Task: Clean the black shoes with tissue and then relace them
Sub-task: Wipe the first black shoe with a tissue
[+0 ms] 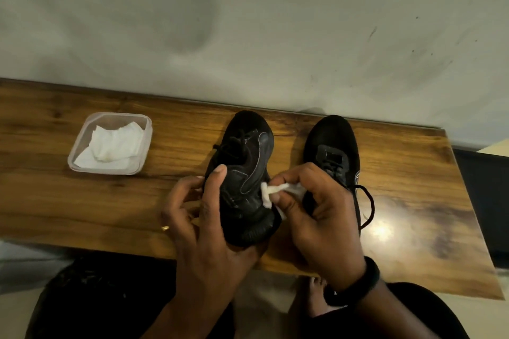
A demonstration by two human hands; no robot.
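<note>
Two black shoes stand on a wooden table (82, 209), toes pointing away from me. My left hand (201, 217) grips the heel end of the left shoe (246, 162), thumb up along its side. My right hand (316, 215) pinches a crumpled white tissue (275, 191) against the right side of that shoe. The right shoe (333, 146) stands beside it, partly hidden behind my right hand, with a loose black lace (367, 206) looping out onto the table.
A clear plastic container (80, 162) holding folded white tissues (113, 146) sits on the table at the left. A pale wall rises behind the table. My knees and a bare foot show below the table's front edge.
</note>
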